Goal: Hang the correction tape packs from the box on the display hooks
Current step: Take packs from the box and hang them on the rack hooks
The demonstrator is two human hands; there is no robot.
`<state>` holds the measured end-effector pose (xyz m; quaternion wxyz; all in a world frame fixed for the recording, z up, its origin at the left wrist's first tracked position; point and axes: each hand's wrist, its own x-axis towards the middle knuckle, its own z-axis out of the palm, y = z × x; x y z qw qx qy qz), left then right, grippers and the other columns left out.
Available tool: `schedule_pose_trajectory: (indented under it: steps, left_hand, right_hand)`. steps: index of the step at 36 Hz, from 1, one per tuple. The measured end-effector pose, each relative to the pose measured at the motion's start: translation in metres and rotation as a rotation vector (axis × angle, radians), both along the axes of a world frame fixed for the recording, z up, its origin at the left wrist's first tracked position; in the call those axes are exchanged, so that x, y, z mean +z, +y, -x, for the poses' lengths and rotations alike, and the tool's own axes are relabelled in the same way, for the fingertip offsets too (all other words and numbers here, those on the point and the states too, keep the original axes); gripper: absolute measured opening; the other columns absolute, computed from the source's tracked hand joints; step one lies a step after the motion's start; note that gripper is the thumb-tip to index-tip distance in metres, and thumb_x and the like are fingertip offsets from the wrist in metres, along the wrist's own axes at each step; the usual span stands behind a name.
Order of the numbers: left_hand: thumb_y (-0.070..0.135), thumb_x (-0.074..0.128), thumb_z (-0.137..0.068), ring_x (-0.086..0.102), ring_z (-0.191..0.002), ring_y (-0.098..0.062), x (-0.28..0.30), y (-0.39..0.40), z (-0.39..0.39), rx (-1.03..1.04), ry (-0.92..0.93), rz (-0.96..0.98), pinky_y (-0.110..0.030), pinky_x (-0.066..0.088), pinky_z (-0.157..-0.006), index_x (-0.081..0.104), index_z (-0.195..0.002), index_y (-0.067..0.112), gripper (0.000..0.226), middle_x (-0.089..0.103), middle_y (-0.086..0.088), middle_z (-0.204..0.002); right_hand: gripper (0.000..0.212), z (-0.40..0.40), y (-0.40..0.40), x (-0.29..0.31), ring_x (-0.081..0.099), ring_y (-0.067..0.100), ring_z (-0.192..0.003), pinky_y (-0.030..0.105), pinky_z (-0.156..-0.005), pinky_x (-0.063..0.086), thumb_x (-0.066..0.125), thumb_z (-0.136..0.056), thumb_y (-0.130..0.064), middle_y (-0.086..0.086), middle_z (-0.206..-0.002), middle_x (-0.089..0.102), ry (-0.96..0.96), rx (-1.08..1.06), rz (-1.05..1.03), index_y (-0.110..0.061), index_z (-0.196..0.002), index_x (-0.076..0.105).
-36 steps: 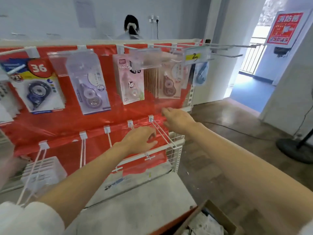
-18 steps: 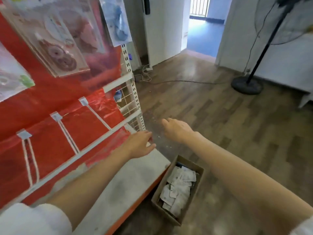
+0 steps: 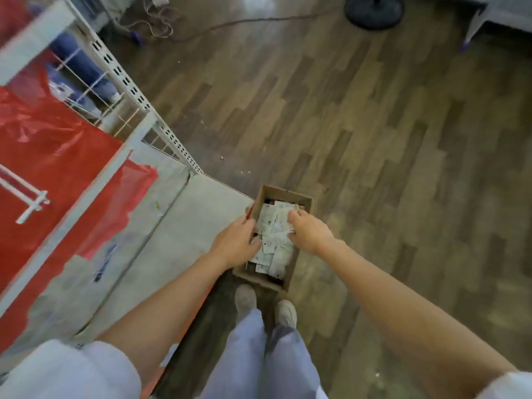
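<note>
Head view: wood-plank floor (image 3: pixel 374 139) beside red-backed display rack (image 3: pixel 51 156) | cardboard box (image 3: pixel 299 201) set on floor by rack base, within reach | correction tape packs (image 3: pixel 273 240) heaped inside | left hand (image 3: pixel 236 243) and right hand (image 3: pixel 309 233) lowered onto heap, fingers curled among packs; a firm grip cannot be told | hanging not yet begun

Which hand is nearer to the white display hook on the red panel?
Left. The left hand is at the cardboard box's shelf-side edge, toward the display hook; the right hand is over the box's far side.
</note>
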<state>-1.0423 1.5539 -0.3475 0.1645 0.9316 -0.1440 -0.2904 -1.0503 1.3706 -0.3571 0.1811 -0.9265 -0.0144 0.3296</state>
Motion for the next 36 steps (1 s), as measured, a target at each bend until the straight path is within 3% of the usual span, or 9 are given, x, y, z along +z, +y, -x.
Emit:
schedule_pose_trajectory:
  steps: [6, 11, 15, 20, 22, 25, 29, 32, 36]
  left_hand:
    - [0.031, 0.054, -0.095, 0.055, -0.105, -0.024, -0.081, -0.008, -0.008, -0.018, 0.121, 0.016, -0.031, 0.044, -0.08, 0.052, -0.118, 0.014, 0.029, 0.053, -0.006, -0.12]
    - [0.028, 0.057, -0.093, 0.055, -0.108, -0.024, -0.164, -0.012, -0.021, 0.104, 0.237, 0.047, -0.038, 0.047, -0.09, 0.053, -0.12, 0.012, 0.032, 0.054, -0.007, -0.124]
    - [0.025, 0.057, -0.093, 0.055, -0.111, -0.022, -0.24, -0.014, -0.032, 0.212, 0.257, 0.044, -0.034, 0.047, -0.09, 0.053, -0.122, 0.012, 0.031, 0.056, -0.005, -0.125]
    - [0.025, 0.056, -0.093, 0.054, -0.111, -0.023, -0.339, -0.02, -0.039, 0.267, 0.309, 0.037, -0.037, 0.048, -0.092, 0.049, -0.126, 0.01, 0.037, 0.054, -0.007, -0.126]
    - [0.024, 0.056, -0.094, 0.054, -0.109, -0.023, -0.382, -0.023, -0.038, 0.309, 0.355, 0.037, -0.033, 0.046, -0.087, 0.05, -0.123, 0.011, 0.033, 0.055, -0.007, -0.12]
    - [0.019, 0.052, -0.096, 0.054, -0.104, -0.024, -0.444, -0.022, -0.04, 0.446, 0.432, 0.039, -0.028, 0.042, -0.082, 0.052, -0.102, 0.013, 0.008, 0.055, -0.002, -0.102]
    - [0.024, 0.048, -0.097, 0.054, -0.113, -0.03, -0.512, -0.024, -0.045, 0.605, 0.519, 0.013, -0.033, 0.048, -0.087, 0.043, -0.132, 0.006, 0.039, 0.054, -0.011, -0.127]
    - [0.021, 0.05, -0.095, 0.053, -0.116, -0.03, -0.545, -0.027, -0.048, 0.694, 0.542, 0.012, -0.031, 0.045, -0.083, 0.04, -0.135, 0.004, 0.045, 0.052, -0.011, -0.13]
    - [0.015, 0.051, -0.092, 0.051, -0.12, -0.03, -0.577, -0.032, -0.046, 0.781, 0.579, 0.075, -0.031, 0.046, -0.094, 0.041, -0.138, 0.005, 0.048, 0.052, -0.012, -0.136]
  right_hand:
    - [0.037, 0.017, 0.0, -0.078, 0.051, 0.031, -0.116, 0.039, -0.089, 0.047, 0.049, -0.097, -0.019, 0.011, -0.133, 0.046, 0.129, -0.113, -0.009, -0.008, -0.131, 0.04]
    - [0.039, 0.015, 0.007, -0.157, 0.052, 0.031, -0.116, 0.041, -0.091, 0.048, 0.049, -0.096, -0.014, 0.011, -0.132, 0.047, 0.208, -0.132, 0.001, -0.01, -0.134, 0.039]
    - [0.04, 0.003, 0.012, -0.226, 0.052, 0.031, -0.115, 0.041, -0.089, 0.047, 0.05, -0.095, -0.014, 0.012, -0.128, 0.049, 0.22, -0.14, 0.012, -0.01, -0.132, 0.039]
    - [0.036, -0.015, 0.015, -0.314, 0.051, 0.032, -0.116, 0.04, -0.092, 0.045, 0.048, -0.096, -0.015, 0.013, -0.131, 0.047, 0.212, -0.149, 0.018, -0.008, -0.131, 0.042]
    - [0.035, -0.019, 0.015, -0.356, 0.051, 0.031, -0.116, 0.039, -0.092, 0.045, 0.048, -0.096, -0.013, 0.013, -0.131, 0.047, 0.208, -0.159, 0.022, -0.008, -0.13, 0.042]
    - [0.035, -0.026, 0.018, -0.416, 0.05, 0.032, -0.119, 0.039, -0.093, 0.043, 0.045, -0.097, -0.013, 0.015, -0.133, 0.047, 0.224, -0.154, 0.032, -0.005, -0.131, 0.042]
    - [0.035, -0.03, 0.02, -0.48, 0.049, 0.036, -0.118, 0.038, -0.091, 0.043, 0.042, -0.097, -0.006, 0.02, -0.133, 0.044, 0.259, -0.142, 0.051, 0.0, -0.131, 0.04]
    - [0.039, -0.029, 0.025, -0.516, 0.044, 0.036, -0.123, 0.04, -0.096, 0.042, 0.044, -0.095, -0.002, 0.019, -0.136, 0.04, 0.283, -0.128, 0.074, 0.002, -0.133, 0.039]
    - [0.042, -0.025, 0.031, -0.546, 0.037, 0.037, -0.129, 0.042, -0.103, 0.036, 0.043, -0.094, -0.003, 0.019, -0.14, 0.036, 0.283, -0.122, 0.122, 0.0, -0.135, 0.037]
